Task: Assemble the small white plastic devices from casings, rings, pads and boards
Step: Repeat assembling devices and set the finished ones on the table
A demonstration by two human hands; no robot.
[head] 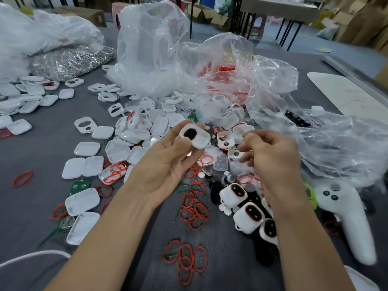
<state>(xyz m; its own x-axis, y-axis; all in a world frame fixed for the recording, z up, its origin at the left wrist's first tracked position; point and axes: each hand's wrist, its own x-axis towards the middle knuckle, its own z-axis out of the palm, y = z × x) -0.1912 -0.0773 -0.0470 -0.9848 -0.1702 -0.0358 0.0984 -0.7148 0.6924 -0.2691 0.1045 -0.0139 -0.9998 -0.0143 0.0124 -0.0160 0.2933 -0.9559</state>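
Nothing readable here, honestly. The white sheet (344,95) at the right edge of the bench (52,148) has some thin scribbly lines on it, but they're too faint and blurry to make out as letters or numbers. Any print on the cardboard boxes (88,14) along the top, or on the white casings (87,148), is too small and soft to tell.

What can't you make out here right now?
All head view.
Blurred by motion: fingertips of the right hand; whether they hold anything is unclear.
Hidden: underside of the casing, by the left hand gripping it.
Veiled: red parts inside the clear bag, by crumpled plastic.
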